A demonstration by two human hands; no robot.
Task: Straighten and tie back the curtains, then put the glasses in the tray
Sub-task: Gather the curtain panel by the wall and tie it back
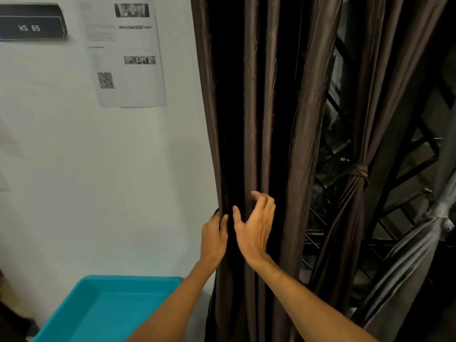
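Hanging loose and untied, the brown curtain (271, 107) fills the middle of the view. Right of it, a second brown curtain (355, 213) is already gathered and bound by a tie (359, 172). Farther right, a grey curtain (407, 255) is knotted too. Low and left of the loose curtain sits the teal tray (111, 317); no glasses show in it or anywhere in view. The left hand (213, 239) grips the loose curtain's left edge, fingers curled round the cloth. The right hand (254, 225), just beside it, is spread and relaxed before the folds, holding nothing. One curtain seems left to tie, then the glasses.
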